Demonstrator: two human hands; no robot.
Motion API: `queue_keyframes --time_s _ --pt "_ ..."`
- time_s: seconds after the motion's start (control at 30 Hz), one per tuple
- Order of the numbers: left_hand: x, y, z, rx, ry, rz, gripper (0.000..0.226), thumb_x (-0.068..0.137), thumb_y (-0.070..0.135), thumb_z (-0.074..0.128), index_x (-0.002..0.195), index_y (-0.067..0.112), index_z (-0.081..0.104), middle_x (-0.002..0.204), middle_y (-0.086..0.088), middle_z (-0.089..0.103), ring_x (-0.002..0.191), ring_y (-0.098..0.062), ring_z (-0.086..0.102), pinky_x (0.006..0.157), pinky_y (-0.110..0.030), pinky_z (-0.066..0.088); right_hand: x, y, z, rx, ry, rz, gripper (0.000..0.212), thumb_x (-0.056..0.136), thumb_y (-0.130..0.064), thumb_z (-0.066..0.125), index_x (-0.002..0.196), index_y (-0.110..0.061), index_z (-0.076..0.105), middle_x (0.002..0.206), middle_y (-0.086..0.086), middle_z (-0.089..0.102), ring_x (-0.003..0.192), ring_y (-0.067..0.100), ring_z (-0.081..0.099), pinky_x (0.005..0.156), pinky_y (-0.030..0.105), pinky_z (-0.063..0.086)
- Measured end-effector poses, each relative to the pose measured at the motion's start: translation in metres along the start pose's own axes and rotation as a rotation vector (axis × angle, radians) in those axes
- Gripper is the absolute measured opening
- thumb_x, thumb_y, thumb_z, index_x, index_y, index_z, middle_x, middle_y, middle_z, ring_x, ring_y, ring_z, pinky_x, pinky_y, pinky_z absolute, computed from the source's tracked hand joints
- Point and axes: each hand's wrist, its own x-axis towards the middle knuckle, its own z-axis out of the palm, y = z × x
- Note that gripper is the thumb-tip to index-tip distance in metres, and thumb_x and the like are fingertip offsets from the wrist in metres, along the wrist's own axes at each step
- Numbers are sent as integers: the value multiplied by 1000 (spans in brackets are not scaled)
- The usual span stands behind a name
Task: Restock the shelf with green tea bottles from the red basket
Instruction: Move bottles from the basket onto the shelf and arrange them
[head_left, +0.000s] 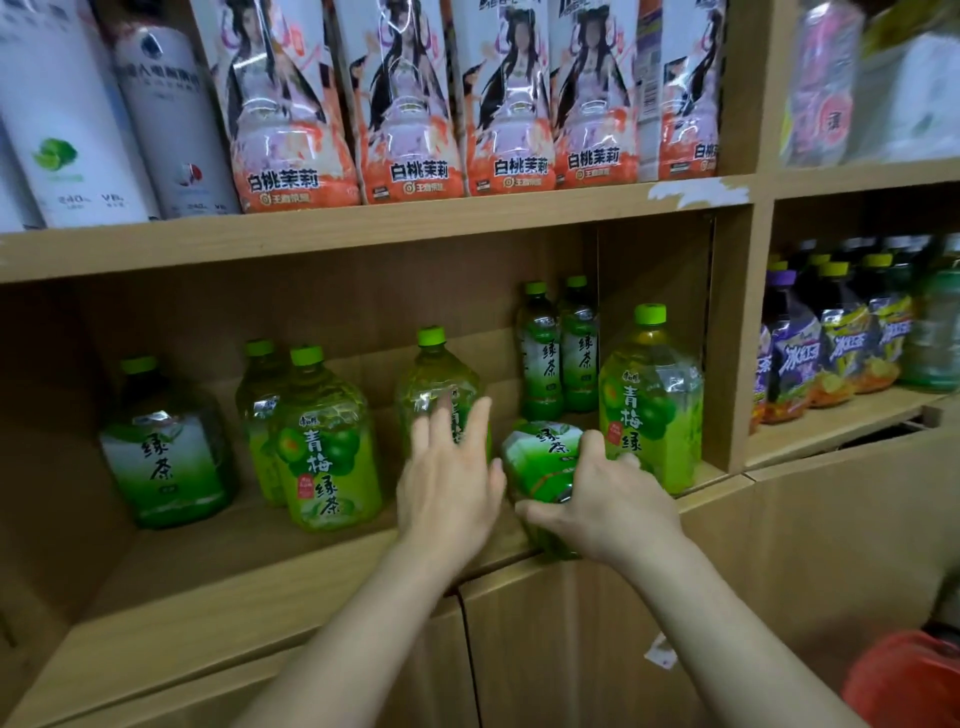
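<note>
The right hand (608, 499) has its grip curled tight around a green tea bottle (545, 462) at the front edge of the shelf (311, 551), in the middle of the frame, while the left hand (447, 478) is wide open with fingers spread and holds nothing. The bottle is tipped, with its bottom low and near us and its top leaning back into the shelf. A big bottle (441, 374) stands behind the left hand, a plum tea bottle (649, 395) stands just right, two slim bottles (558, 348) stand behind, and the red basket (904, 680) shows at the lower right.
</note>
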Motion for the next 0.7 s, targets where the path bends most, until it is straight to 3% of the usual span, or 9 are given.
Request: queue_keyframes --time_s 0.07,0.13,0.2,0.27,0.37,0.43,0.53,0.6,0.7 --pt "-16 7 -1 -27 -69 -12 52 94 43 41 142 24 32 138 -8 43 125 -26 37 92 -39 43 -2 1 -1 -21 38 9 94 62 -79 50 132 -20 29 119 13 51 105 33 57 79 39 47" --pt "-20 14 -3 -141 -287 -104 55 95 53 34 136 18 39 127 -9 57 116 -29 51 86 -39 45 -11 7 -6 70 42 28 99 60 -81 48 137 -23 28 122 10 54 107 31 58 80 39 47" --pt "-19 17 -10 -631 -516 -323 61 89 63 37 127 16 45 119 -11 63 97 -29 63 72 -35 49 -28 15 -9 243 53 58 101 56 -78 52 139 -28 26 125 5 57 111 29 57 85 40 49" --pt "-24 19 -18 -1038 -560 -478 66 81 69 47 125 20 45 115 -10 65 83 -23 66 62 -29 52 -56 17 -3 350 129 34 99 53 -73 58 138 -36 24 129 -3 55 115 24 56 86 39 49" --pt "-36 17 -33 -1189 -397 -536 64 75 59 66 124 21 47 113 0 68 97 -16 67 80 -30 55 -97 6 12 455 271 -41 98 49 -69 64 135 -44 24 133 -14 45 119 15 52 82 36 48" --pt "-40 11 -52 -1318 -296 -532 42 77 39 74 111 21 57 101 2 73 92 -15 70 76 -29 55 -107 -5 20 533 336 -136 102 46 -68 65 137 -42 25 132 -15 42 119 12 49 79 34 47" --pt "-43 -12 -81 -1360 -211 -463 42 69 26 82 105 22 61 97 1 75 90 -19 71 83 -41 56 -101 -25 24 653 301 -314 108 45 -65 63 141 -35 24 127 -13 40 115 4 43 82 19 40" --pt "-45 -33 -96 -1242 -64 -416 55 57 34 87 105 24 62 97 3 75 91 -19 71 86 -46 55 -93 -43 24 673 195 -398 113 46 -62 67 144 -36 17 129 -11 39 116 3 42 86 18 39" --pt "-50 -66 -111 -878 120 -421 86 41 54 86 119 34 55 104 11 71 98 -9 67 87 -40 55 -83 -83 33 627 78 -489 120 52 -55 77 146 -31 7 140 -8 38 126 10 40 98 25 39"
